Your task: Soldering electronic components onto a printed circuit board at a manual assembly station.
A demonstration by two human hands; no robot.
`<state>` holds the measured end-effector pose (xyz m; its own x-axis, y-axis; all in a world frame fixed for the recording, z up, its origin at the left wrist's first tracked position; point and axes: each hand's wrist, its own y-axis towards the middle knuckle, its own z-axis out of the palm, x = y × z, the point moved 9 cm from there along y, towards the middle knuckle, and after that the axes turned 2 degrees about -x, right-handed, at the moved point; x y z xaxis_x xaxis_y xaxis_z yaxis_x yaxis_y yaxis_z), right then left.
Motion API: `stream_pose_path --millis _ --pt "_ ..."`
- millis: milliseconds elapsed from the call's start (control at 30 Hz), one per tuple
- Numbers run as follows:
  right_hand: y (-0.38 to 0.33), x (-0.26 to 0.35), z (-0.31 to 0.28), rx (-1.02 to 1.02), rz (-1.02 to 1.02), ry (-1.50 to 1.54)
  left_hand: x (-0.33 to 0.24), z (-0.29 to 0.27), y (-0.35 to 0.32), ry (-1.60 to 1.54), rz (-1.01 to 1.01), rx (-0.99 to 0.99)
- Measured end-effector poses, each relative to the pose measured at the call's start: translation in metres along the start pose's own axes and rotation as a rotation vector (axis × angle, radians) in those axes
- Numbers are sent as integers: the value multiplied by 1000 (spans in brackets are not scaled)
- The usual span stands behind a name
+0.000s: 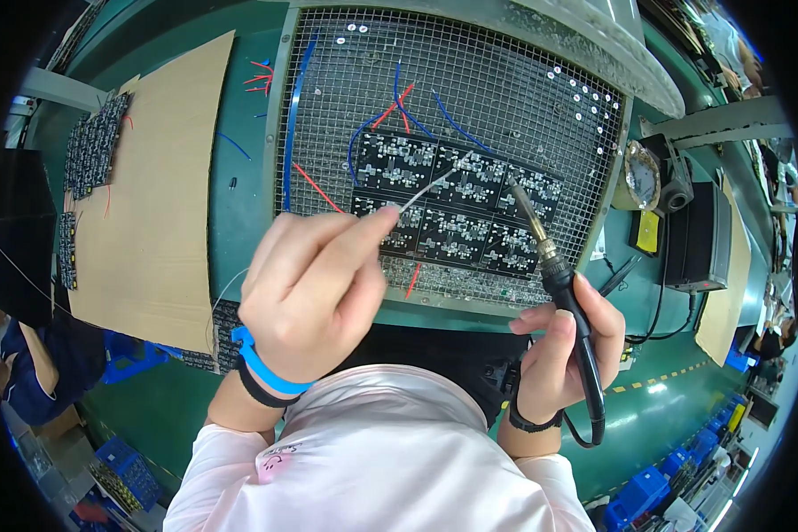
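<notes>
In my right hand (576, 350) is a soldering iron (560, 282) with a black handle, its tip over the right part of a black circuit board panel (457, 191). My left hand (315, 279) is closed, pinching a thin strand of solder wire (426, 191) whose far end reaches the panel's upper middle. Blue wires (457, 122) and red wires (388, 106) lie at the panel's far edge. The panel, made of several populated sections, rests on a metal mesh grate (337, 97). Whether the iron's tip touches the board, I cannot tell.
A cardboard sheet (155, 222) with more circuit boards (96, 146) covers the left of the green table. On the right stand a round tin (638, 176), a yellow sponge (647, 232) and a dark grey box (699, 238) with a cable. A ventilation hood (559, 44) curves over the far side.
</notes>
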<state>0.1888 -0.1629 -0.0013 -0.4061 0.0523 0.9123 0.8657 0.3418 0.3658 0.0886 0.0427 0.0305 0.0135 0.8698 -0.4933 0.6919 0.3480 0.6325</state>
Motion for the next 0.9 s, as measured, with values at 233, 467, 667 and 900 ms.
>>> stream_pose_path --millis 233,467,667,900 --pt "2 7 15 13 -16 -30 9 -13 -11 48 -71 6" --pt "3 7 25 52 -59 -50 7 -17 -14 2 -49 13" --pt "-2 6 29 84 -119 -145 10 -10 -16 -10 -34 12" --pt "-4 15 38 146 -174 -266 12 -8 -14 -17 -42 9"
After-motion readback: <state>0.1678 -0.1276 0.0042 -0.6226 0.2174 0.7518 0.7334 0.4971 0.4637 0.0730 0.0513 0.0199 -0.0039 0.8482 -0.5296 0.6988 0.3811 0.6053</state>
